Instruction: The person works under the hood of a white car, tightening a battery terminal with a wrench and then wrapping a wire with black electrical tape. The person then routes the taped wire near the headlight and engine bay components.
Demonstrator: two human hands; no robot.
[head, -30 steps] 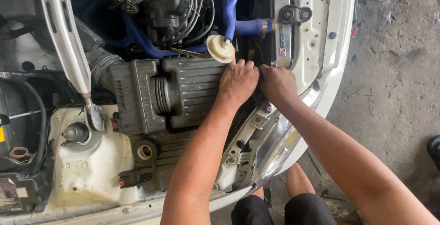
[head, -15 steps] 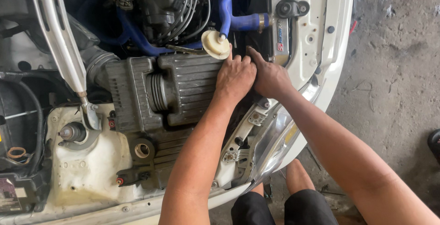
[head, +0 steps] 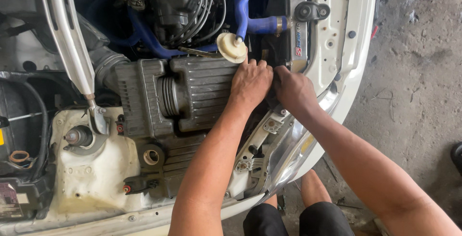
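so the left hand (head: 250, 83) is lying flat on the end of the ribbed black air box (head: 204, 91), fingers curled over its far edge, more a press than a proper grip; the right hand (head: 294, 90) sits touching it on the other side, fingers tucked down into the dark gap between the air box and the white front panel (head: 337, 34), and honestly can't tell if that grip is closed on anything because the fingertips are hidden; the air box itself runs away from the left hand's palm toward the grey intake duct (head: 108, 67); just past the left fingertips there's a round cream cap (head: 231, 47), nearly touching; beyond that the blue hoses (head: 250, 24) and a bundle of black cables; under the right wrist is the headlight (head: 293, 154) edge; further out from the left forearm, the white strut tower (head: 79, 137) and a white brace bar (head: 67, 34); bare concrete floor (head: 418, 96) off past the right arm
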